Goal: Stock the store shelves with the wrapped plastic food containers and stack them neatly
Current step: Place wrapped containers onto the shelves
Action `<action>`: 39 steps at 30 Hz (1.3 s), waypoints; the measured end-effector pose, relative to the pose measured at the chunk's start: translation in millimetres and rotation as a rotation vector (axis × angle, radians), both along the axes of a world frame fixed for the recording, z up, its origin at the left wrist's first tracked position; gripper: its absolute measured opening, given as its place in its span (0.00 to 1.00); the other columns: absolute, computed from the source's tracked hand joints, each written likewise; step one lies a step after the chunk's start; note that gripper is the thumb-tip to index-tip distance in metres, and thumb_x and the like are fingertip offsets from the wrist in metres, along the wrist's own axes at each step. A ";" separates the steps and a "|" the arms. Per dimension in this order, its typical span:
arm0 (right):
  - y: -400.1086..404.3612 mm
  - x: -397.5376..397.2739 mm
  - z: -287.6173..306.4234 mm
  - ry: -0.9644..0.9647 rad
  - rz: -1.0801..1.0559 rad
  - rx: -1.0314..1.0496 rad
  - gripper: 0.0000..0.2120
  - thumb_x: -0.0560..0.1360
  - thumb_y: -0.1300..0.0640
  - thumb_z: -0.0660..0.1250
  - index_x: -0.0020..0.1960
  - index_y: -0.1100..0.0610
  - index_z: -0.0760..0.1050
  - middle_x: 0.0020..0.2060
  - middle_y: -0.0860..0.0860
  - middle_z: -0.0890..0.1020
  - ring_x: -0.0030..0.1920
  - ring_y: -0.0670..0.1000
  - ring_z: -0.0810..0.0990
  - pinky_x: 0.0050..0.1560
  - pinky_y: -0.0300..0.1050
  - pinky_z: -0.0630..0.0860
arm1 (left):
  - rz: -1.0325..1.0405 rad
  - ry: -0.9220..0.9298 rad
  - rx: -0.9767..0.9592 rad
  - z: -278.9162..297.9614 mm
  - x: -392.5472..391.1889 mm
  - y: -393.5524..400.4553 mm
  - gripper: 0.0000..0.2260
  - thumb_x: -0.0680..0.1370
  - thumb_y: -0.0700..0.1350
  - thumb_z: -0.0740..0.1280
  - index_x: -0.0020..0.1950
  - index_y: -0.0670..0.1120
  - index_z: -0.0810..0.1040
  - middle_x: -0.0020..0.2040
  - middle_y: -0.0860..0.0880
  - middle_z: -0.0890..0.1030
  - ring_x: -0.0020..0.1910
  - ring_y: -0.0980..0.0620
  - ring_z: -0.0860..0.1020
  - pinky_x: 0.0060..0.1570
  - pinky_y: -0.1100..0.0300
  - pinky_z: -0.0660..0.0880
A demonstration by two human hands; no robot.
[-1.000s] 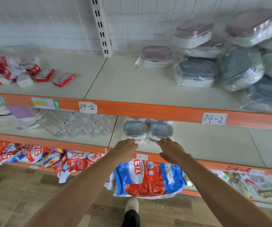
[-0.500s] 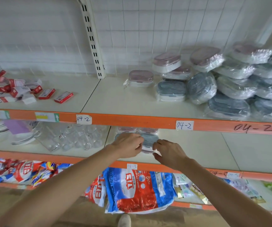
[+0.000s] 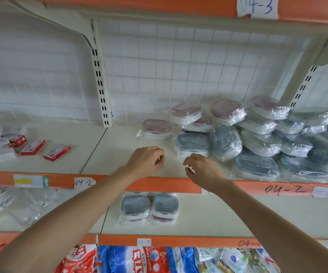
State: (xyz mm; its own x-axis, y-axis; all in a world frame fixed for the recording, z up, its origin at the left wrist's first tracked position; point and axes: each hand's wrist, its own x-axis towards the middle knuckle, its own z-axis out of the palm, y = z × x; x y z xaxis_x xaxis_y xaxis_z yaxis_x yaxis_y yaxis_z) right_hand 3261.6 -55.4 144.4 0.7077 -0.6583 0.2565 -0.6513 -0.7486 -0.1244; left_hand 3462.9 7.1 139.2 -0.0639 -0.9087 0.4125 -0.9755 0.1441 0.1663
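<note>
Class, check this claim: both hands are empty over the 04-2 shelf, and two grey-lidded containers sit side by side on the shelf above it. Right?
Wrong in one respect: the head view shows the two containers on the shelf below 04-2, not above. The left hand and right hand are indeed empty.

This is a shop aisle, seen up close at a run of retail shelving. Cream metal shelves [image 3: 119,154] sit on a slotted upright [image 3: 100,81] against a white wire-grid back panel [image 3: 188,71], and each shelf edge carries an orange price strip [image 3: 159,185]. Handwritten paper labels are stuck to the strips, one reading "04-2" [image 3: 84,182] and one above reading "04-3" [image 3: 256,6]. Goods lie in quantity: a heap of plastic-wrapped food containers [image 3: 267,138] on the middle shelf, two stacks of them [image 3: 149,208] on the shelf below, small red boxes [image 3: 33,147] to the left, and printed red-and-blue bags [image 3: 139,259] at the bottom.
</note>
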 end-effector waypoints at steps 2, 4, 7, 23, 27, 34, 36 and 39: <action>-14.5 8.1 2.1 0.017 -0.039 -0.009 0.15 0.78 0.55 0.59 0.63 0.54 0.74 0.59 0.48 0.76 0.62 0.49 0.72 0.52 0.44 0.71 | 0.018 0.011 0.022 0.3 15.9 -14.9 0.08 0.78 0.45 0.61 0.49 0.43 0.78 0.46 0.49 0.78 0.47 0.47 0.77 0.42 0.56 0.73; -28.7 16.3 2.7 0.020 -0.079 -0.002 0.16 0.78 0.56 0.60 0.65 0.54 0.72 0.61 0.47 0.74 0.64 0.49 0.70 0.54 0.44 0.72 | 0.057 0.003 0.094 -2.4 33.4 -32.9 0.11 0.79 0.46 0.61 0.55 0.42 0.77 0.53 0.48 0.77 0.55 0.48 0.75 0.50 0.54 0.74; -46.8 27.1 2.1 -0.059 -0.162 -0.006 0.17 0.76 0.58 0.61 0.64 0.57 0.72 0.61 0.49 0.74 0.64 0.51 0.69 0.54 0.45 0.71 | 0.122 -0.087 0.197 -7.6 57.2 -60.4 0.15 0.79 0.46 0.60 0.61 0.39 0.73 0.61 0.44 0.71 0.63 0.45 0.69 0.58 0.50 0.71; -68.3 56.6 2.5 0.233 -0.246 -0.076 0.21 0.75 0.48 0.62 0.64 0.58 0.70 0.63 0.52 0.71 0.65 0.53 0.64 0.65 0.44 0.62 | 0.116 -0.298 0.115 -9.5 69.7 -104.7 0.22 0.78 0.54 0.61 0.66 0.40 0.67 0.64 0.44 0.67 0.64 0.43 0.65 0.60 0.52 0.63; -61.5 56.9 8.8 0.190 -0.208 -0.060 0.26 0.73 0.42 0.65 0.64 0.57 0.69 0.60 0.53 0.70 0.63 0.54 0.65 0.63 0.47 0.63 | 0.046 -0.203 0.013 -11.2 74.5 -102.4 0.19 0.74 0.54 0.67 0.54 0.39 0.77 0.55 0.41 0.72 0.58 0.41 0.71 0.55 0.52 0.66; -63.0 62.6 -3.1 0.167 -0.260 0.120 0.37 0.69 0.38 0.68 0.69 0.55 0.58 0.69 0.55 0.61 0.70 0.57 0.59 0.70 0.51 0.57 | 0.076 -0.006 0.134 -17.0 79.8 -102.1 0.23 0.73 0.56 0.68 0.60 0.43 0.69 0.58 0.42 0.68 0.60 0.42 0.68 0.63 0.54 0.60; -62.6 63.7 -5.0 0.189 -0.265 0.093 0.38 0.70 0.39 0.67 0.71 0.54 0.56 0.70 0.54 0.60 0.71 0.56 0.58 0.71 0.50 0.55 | 0.100 -0.075 0.104 -20.3 80.2 -99.9 0.24 0.73 0.58 0.66 0.63 0.46 0.68 0.59 0.42 0.70 0.60 0.42 0.69 0.62 0.53 0.61; -63.6 64.2 -1.4 0.224 -0.271 0.105 0.43 0.69 0.40 0.67 0.75 0.55 0.51 0.70 0.53 0.60 0.71 0.55 0.58 0.71 0.49 0.54 | 0.183 -0.122 0.106 -22.4 79.3 -98.2 0.29 0.72 0.64 0.64 0.67 0.48 0.67 0.60 0.45 0.71 0.61 0.43 0.69 0.60 0.53 0.61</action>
State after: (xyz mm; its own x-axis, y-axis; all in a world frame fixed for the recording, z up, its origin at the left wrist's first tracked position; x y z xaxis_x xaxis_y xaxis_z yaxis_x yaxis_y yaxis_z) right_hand 3325.8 -119.0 143.0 0.5349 -0.8441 0.0363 -0.8440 -0.5358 -0.0231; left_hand 3542.2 -91.1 116.8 0.0623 -0.9476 0.3133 -0.9975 -0.0488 0.0506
